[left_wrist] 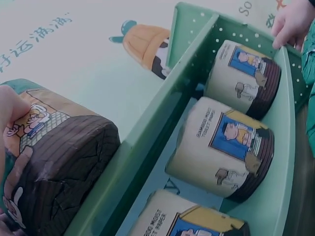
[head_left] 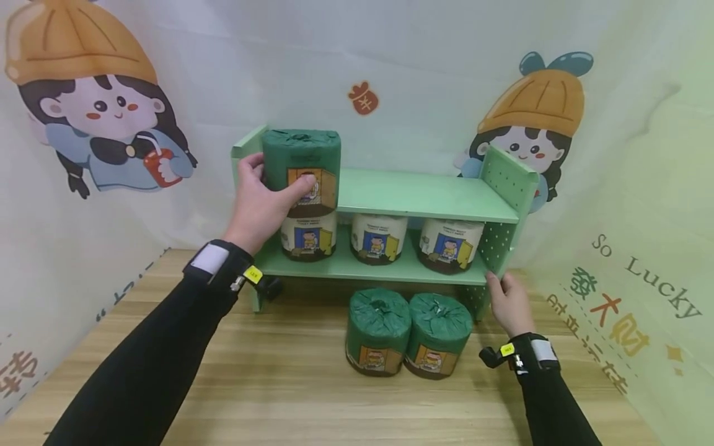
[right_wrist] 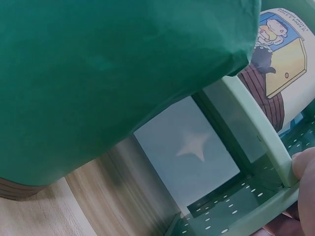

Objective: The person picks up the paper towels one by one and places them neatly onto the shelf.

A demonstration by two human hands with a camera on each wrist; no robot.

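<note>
My left hand (head_left: 266, 201) grips a green-wrapped toilet paper roll (head_left: 302, 155) at the left end of the green shelf's (head_left: 413, 193) upper board, thumb across its printed front. In the left wrist view, the brown base of this roll (left_wrist: 74, 172) shows close to the upper board's edge. My right hand (head_left: 510, 303) holds the right side panel of the shelf near the lower board, thumb (right_wrist: 304, 162) against the frame in the right wrist view. Three white toilet paper rolls (head_left: 379, 238) stand in a row on the lower board.
Two green-wrapped rolls (head_left: 379, 331) stand side by side on the wooden table (head_left: 268, 384) in front of the shelf's right half. A printed cloth backdrop (head_left: 413, 49) hangs behind the shelf and along both sides.
</note>
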